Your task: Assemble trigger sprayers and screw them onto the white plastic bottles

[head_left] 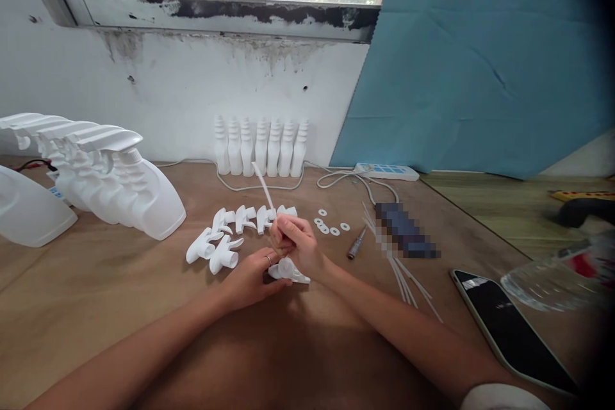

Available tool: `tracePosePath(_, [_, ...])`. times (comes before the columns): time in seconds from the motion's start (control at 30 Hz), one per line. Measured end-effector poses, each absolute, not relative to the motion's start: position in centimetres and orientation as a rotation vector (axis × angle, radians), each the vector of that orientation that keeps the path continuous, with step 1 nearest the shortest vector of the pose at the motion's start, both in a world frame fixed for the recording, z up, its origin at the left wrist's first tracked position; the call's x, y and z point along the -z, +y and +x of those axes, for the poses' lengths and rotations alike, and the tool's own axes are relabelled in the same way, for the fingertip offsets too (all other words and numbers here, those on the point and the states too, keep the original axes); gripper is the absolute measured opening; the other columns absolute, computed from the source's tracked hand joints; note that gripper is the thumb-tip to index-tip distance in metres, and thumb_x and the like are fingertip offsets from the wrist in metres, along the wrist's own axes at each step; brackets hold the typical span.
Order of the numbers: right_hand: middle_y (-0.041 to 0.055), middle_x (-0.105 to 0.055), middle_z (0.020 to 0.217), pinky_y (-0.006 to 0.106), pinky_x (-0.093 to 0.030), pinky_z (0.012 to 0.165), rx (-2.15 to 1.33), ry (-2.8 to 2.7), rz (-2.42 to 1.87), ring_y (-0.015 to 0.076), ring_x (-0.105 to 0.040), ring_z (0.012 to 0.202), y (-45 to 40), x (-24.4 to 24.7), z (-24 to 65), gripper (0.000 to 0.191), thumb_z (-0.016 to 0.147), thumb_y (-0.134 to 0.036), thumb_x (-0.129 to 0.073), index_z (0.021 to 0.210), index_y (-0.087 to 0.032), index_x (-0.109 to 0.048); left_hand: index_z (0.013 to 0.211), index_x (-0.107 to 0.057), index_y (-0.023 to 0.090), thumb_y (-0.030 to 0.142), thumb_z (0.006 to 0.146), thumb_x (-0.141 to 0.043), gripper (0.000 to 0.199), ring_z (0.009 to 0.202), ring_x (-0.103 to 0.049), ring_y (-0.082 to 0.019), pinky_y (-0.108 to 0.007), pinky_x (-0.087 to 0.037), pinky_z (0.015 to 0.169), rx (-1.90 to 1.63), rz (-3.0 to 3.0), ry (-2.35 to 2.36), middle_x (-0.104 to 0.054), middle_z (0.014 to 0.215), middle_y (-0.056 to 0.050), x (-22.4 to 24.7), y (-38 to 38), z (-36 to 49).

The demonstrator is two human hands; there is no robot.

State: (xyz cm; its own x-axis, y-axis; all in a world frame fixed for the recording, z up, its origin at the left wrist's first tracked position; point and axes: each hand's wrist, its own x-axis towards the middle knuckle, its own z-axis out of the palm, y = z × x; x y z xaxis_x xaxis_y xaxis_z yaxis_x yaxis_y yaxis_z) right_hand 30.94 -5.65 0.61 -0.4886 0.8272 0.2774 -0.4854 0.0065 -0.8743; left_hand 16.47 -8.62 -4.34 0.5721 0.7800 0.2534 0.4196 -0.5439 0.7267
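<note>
In my right hand (298,245) is a thin white plastic tube (263,184), gripped near its lower end so that it slants up and to the left. Directly below, my left hand (254,275) holds a white trigger spray head (288,269) low over the table, fingers closed about it. The joint between tube and spray head is covered by my right fingers. Several more spray heads (223,255) lie to the left and beyond my hands. Several flat white washers (335,231) are scattered to the right, beside a small screwdriver (356,243).
Assembled white spray bottles (158,198) stand in a row at left. Bottles without heads (273,150) line the wall. Loose tubes (403,278), a phone (509,327), a clear plastic bottle (542,285) and a power strip (389,171) with its cable are on the right.
</note>
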Motion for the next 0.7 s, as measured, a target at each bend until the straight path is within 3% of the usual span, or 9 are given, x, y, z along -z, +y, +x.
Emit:
tracePosePath(0.23, [-0.0106, -0.021, 0.045, 0.020, -0.010, 0.037, -1.658, -1.225, -0.419, 0.0030, -0.014, 0.038, -6.1, -2.7, 31.7, 0.058, 0.079, -0.059, -0.066, 0.055, -0.020, -0.030, 0.106, -0.064, 0.021, 0.034, 0.087, -0.062, 0.024, 0.093, -0.059, -0.020, -0.031, -0.047, 0.084, -0.768, 2.171, 0.935, -0.063, 0.103, -0.004, 3.9, -8.8, 16.4])
tracePosePath(0.33, [-0.0114, -0.019, 0.042, 0.019, -0.010, 0.034, -1.668, -1.201, -0.421, 0.0022, -0.012, 0.035, -6.2, -2.8, 31.7, 0.061, 0.079, -0.063, -0.063, 0.052, -0.021, -0.028, 0.108, -0.062, 0.020, 0.033, 0.087, -0.062, 0.024, 0.094, -0.059, -0.020, -0.032, -0.047, 0.085, -0.773, 2.172, 0.926, -0.063, 0.103, -0.005, 3.7, -8.9, 16.5])
tracePosePath(0.47, [-0.0119, -0.018, 0.040, 0.018, -0.007, 0.033, -1.720, -1.205, -0.427, 0.0018, -0.010, 0.033, -6.0, -1.6, 31.4, 0.062, 0.079, -0.065, -0.061, 0.051, -0.021, -0.028, 0.092, -0.062, 0.017, 0.037, 0.088, -0.061, 0.021, 0.088, -0.058, -0.020, -0.030, -0.046, 0.079, -0.757, 2.205, 0.960, -0.062, 0.096, -0.006, 3.7, -8.9, 16.5])
tracePosePath(0.6, [-0.0121, -0.017, 0.041, 0.018, -0.008, 0.033, -1.734, -1.176, -0.395, 0.0020, -0.010, 0.033, -5.8, -1.4, 31.5, 0.061, 0.081, -0.063, -0.060, 0.051, -0.021, -0.027, 0.099, -0.061, 0.019, 0.033, 0.087, -0.062, 0.018, 0.088, -0.057, -0.018, -0.029, -0.045, 0.080, -0.755, 2.220, 0.945, -0.061, 0.097, -0.004, 3.8, -8.8, 16.5])
tracePosePath(0.7, [-0.0119, -0.018, 0.040, 0.018, -0.007, 0.033, -1.733, -1.177, -0.351, 0.0018, -0.010, 0.033, -5.9, -1.5, 31.5, 0.062, 0.080, -0.063, -0.061, 0.050, -0.021, -0.027, 0.090, -0.061, 0.018, 0.035, 0.087, -0.062, 0.017, 0.084, -0.056, -0.017, -0.029, -0.045, 0.076, -0.767, 2.220, 0.965, -0.060, 0.094, -0.003, 4.0, -8.8, 16.5])
